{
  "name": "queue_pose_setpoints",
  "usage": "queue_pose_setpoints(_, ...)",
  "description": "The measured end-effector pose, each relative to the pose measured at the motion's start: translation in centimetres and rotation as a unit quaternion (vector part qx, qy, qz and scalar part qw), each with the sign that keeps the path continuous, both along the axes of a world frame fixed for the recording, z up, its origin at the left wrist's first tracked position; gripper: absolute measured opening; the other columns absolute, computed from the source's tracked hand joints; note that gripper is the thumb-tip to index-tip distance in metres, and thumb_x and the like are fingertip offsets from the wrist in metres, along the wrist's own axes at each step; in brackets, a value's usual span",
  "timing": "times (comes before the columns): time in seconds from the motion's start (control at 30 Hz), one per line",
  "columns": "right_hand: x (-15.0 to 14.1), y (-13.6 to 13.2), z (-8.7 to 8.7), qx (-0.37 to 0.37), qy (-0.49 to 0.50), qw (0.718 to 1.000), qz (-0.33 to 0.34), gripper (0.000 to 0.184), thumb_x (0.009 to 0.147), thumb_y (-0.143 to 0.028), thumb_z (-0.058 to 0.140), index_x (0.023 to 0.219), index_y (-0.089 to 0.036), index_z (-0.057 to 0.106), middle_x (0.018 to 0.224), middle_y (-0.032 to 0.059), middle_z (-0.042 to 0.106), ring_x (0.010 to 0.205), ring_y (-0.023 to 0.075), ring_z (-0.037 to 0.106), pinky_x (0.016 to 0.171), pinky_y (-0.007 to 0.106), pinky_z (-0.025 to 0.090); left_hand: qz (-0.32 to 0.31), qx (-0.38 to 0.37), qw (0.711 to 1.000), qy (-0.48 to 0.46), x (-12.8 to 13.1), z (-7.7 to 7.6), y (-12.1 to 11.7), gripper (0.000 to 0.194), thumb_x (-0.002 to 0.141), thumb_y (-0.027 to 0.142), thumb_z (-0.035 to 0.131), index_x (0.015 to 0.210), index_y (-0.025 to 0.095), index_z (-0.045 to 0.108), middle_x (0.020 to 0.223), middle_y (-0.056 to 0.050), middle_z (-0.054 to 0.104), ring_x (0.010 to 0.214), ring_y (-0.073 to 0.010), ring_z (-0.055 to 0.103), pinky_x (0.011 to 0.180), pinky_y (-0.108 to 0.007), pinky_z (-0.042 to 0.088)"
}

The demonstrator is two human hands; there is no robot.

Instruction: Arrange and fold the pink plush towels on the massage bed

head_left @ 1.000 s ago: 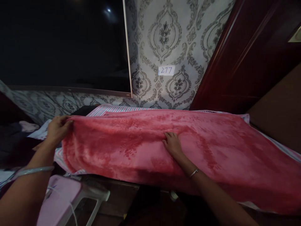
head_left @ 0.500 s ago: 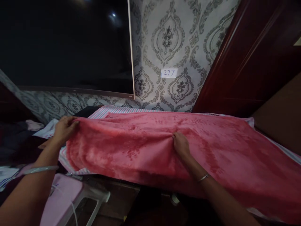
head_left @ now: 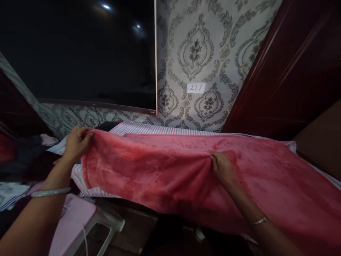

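A plush pink-red blanket point(head_left: 160, 167) with a faint darker pattern stretches across a surface covered by a striped cloth point(head_left: 149, 128). At its left end my left hand point(head_left: 77, 142) is closed on the blanket's upper corner, lifting it. My right hand point(head_left: 223, 169) pinches a fold near the blanket's middle, and the material is drawn taut between both hands. The lifted part hangs down in front, with creases running toward my right fingers. Farther right, the blanket lies spread out flat.
A large dark television point(head_left: 80, 53) hangs on the patterned wall point(head_left: 195, 35), beside a paper label point(head_left: 196, 88) reading 277. A dark red wooden panel point(head_left: 277, 71) stands at the right. Below left is a pink stool point(head_left: 77, 217) with a cable; clothes point(head_left: 29, 156) are heaped behind it.
My right hand has shifted right with its pinched fold, and the blanket's edge between my hands is raised more. The camera view has moved slightly.
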State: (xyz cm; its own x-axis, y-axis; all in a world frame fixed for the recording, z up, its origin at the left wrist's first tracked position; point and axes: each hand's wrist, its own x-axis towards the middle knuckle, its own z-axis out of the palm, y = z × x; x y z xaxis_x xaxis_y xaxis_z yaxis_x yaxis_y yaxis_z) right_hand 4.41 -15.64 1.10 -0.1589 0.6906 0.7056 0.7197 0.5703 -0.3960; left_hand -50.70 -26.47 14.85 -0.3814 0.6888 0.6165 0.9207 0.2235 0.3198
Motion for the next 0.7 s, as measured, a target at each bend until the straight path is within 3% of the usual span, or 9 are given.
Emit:
queue_pose_setpoints(0.33, 3.3, -2.4, 3.1, 0.041, 0.01, 0.999, -0.016, 0.028, 0.095, -0.04, 0.041, 0.091, -0.024, 0.063, 0.088, 0.0098, 0.069, 0.084, 0.0276, 0.065, 0.08, 0.043, 0.052, -0.007, 0.067, 0.998, -0.003, 2.3, 2.6, -2.9, 0.039, 0.076, 0.045, 0.047, 0.097, 0.02, 0.069, 0.087, -0.005, 0.058, 0.091, -0.0259, 0.06, 0.09, -0.041, 0.051)
queue_pose_setpoints(0.7, 8.7, -4.5, 10.8, 0.102, -0.008, 0.989, -0.105, 0.032, 0.091, -0.046, 0.045, 0.088, -0.023, 0.066, 0.086, 0.0099, 0.073, 0.079, 0.0256, 0.067, 0.072, 0.037, 0.049, -0.074, 0.174, 0.982, 0.013, 6.0, 6.1, -3.1, 0.033, 0.082, 0.038, 0.058, 0.103, 0.017, 0.07, 0.088, -0.002, 0.054, 0.088, -0.0184, 0.055, 0.091, -0.037, 0.048)
